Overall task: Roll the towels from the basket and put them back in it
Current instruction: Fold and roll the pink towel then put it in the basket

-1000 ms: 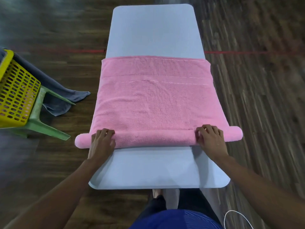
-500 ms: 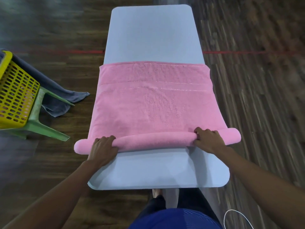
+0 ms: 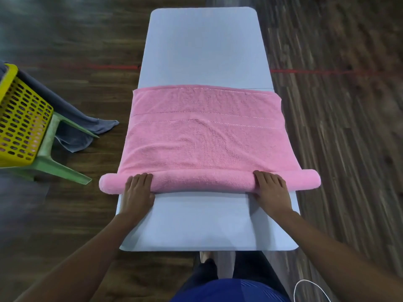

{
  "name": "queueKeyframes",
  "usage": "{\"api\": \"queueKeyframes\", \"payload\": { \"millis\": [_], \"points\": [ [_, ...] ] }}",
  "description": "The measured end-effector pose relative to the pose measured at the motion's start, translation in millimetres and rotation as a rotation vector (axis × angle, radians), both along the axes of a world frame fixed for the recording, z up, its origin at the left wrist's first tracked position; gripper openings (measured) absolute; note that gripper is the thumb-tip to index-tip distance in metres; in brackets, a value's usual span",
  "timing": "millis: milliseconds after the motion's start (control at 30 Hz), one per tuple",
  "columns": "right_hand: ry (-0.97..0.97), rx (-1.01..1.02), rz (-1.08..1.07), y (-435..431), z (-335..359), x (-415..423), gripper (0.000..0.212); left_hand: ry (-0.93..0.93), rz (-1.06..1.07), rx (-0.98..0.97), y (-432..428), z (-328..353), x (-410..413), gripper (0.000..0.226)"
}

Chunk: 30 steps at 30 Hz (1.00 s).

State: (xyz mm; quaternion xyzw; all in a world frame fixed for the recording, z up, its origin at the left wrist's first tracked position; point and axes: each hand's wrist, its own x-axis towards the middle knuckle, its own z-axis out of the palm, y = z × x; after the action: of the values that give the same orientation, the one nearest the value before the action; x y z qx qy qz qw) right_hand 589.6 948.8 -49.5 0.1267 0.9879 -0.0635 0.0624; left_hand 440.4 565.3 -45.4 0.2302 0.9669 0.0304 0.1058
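Head view: both arms reached forward over the table (image 3: 202, 225); left hand (image 3: 137, 192) and right hand (image 3: 271, 190), fingers together, gripped the rolled near edge of the towel (image 3: 202, 144), which lay across the table.

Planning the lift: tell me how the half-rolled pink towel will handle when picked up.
Probably floppy: the pink towel wrinkles, and its roll ends overhang the table. Likely unrolls if lifted: half lies flat beyond the left hand and right hand.
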Motion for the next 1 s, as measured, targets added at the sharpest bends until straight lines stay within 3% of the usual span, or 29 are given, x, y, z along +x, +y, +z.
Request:
{"api": "queueKeyframes", "payload": {
  "millis": [133,267,333,400,500,600,733,800,867,1000],
  "points": [
    [-0.089,-0.051,-0.068,1.1,17.4,-12.5,0.046,0.05,-0.037,-0.002,1.8,6.3,-8.4,0.036],
    [-0.453,-0.219,-0.063,14.6,44.4,-28.3,0.042,-0.087,-0.034,-0.038,-1.3,14.3,-14.1,0.049],
    [-0.495,-0.296,-0.097,21.0,45.9,-32.3,0.045,-0.137,0.044,0.013,-4.8,11.6,-19.1,0.052],
    [-0.364,-0.169,-0.158,22.1,38.8,-31.8,0.042,-0.084,0.105,0.077,-6.4,10.2,-20.9,0.05],
    [0.032,-0.01,-0.189,14.7,21.1,-25.5,0.026,0.132,0.095,0.195,-1.5,7.4,-19.6,0.034],
    [0.117,-0.048,-0.071,8.2,13.4,-14.7,0.035,0.076,-0.051,0.204,2.4,2.4,-12.6,0.041],
    [-0.008,-0.015,0.059,14.8,0.3,-4.5,0.071,-0.088,-0.119,0.013,3.2,-2.3,-13.2,0.063],
    [-0.017,-0.015,0.018,18.0,6.4,-15.2,0.057,-0.084,-0.077,0.03,10.0,3.7,-22.7,0.055],
    [-0.145,-0.028,-0.005,19.6,21.1,-31.6,0.045,-0.099,-0.072,0.003,16.9,13.6,-34.1,0.048],
    [-0.47,-0.328,-0.14,31.1,48.5,-56.0,0.043,-0.412,-0.019,-0.053,15.1,25.6,-55.4,0.057]
  ]
}}
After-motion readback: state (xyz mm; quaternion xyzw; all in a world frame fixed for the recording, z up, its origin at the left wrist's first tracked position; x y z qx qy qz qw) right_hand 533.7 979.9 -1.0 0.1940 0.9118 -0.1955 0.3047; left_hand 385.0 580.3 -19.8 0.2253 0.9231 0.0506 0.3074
